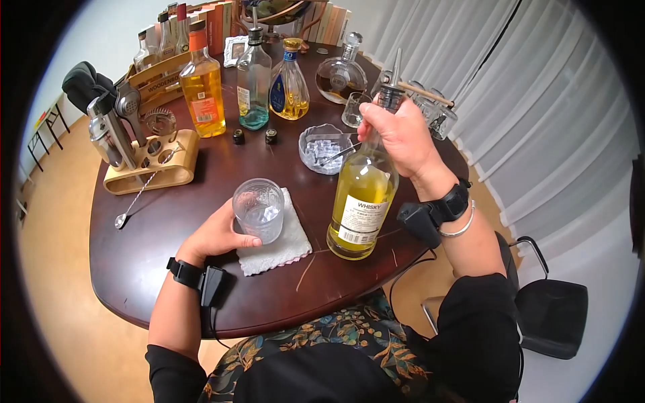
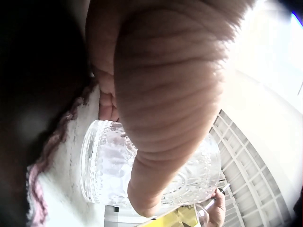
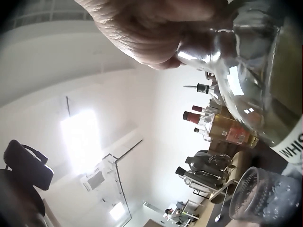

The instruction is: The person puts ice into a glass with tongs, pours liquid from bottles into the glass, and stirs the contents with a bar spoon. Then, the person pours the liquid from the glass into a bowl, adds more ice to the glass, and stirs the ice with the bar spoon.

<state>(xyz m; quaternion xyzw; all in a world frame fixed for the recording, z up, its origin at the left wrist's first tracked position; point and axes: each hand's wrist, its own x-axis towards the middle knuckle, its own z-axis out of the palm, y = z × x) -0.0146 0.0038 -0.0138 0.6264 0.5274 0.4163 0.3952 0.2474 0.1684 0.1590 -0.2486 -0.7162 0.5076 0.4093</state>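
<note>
In the head view my left hand [image 1: 216,232] is curled round a clear patterned glass [image 1: 259,225], which stands on a white cloth [image 1: 295,245] and has ice in it. My right hand [image 1: 403,138] grips the neck of a whisky bottle [image 1: 356,215] of yellow liquid, fitted with a metal pourer. The bottle is nearly upright, right of the glass and apart from it. The left wrist view shows my thumb [image 2: 165,118] across the glass [image 2: 104,165]. From the right wrist, my hand [image 3: 147,33] is on the bottle [image 3: 251,94], with the glass [image 3: 265,196] below.
Behind stand several bottles [image 1: 201,87], two small dark caps [image 1: 271,136] and an ice bowl [image 1: 316,158] with tongs. A wooden bar-tool stand [image 1: 178,168] and a long spoon [image 1: 121,220] are at the left. Upturned glasses on a rack [image 1: 440,121] stand behind my right hand.
</note>
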